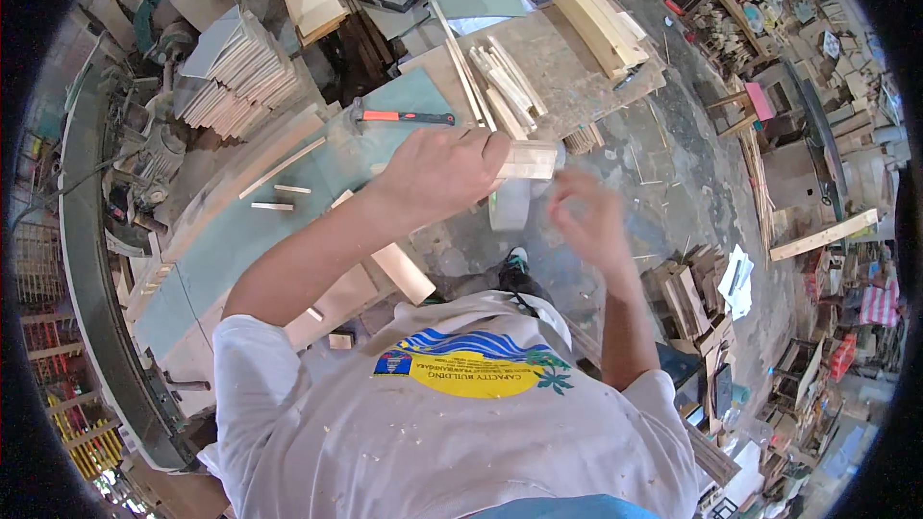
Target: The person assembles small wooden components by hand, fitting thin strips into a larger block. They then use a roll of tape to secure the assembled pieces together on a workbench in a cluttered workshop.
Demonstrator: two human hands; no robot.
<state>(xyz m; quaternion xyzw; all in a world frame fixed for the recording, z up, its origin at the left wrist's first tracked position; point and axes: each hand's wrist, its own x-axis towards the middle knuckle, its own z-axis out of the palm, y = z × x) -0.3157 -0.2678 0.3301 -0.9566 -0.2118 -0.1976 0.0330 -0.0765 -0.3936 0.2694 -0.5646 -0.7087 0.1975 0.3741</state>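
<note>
My left hand (447,168) is closed around a short bundle or block of pale wood (529,161), whose end sticks out to the right past my fingers. Just below that wood hangs a whitish, rounded thing (510,208) with a greenish edge; what it is, I cannot make out. Close to the wood's right end is my right hand (591,216), its fingers curled and smeared by motion, so whether they hold anything is unclear. A hammer (409,117) with an orange and black handle lies on the greenish bench top (216,250) beyond my left wrist.
Thin wood strips (272,206) and a thicker wooden piece (402,272) lie on the bench. Ahead, a board holds several pale sticks (505,77) and planks (601,29). A stack of boards (240,77) stands far left. Wood scraps (687,298) and white paper (736,281) lie right.
</note>
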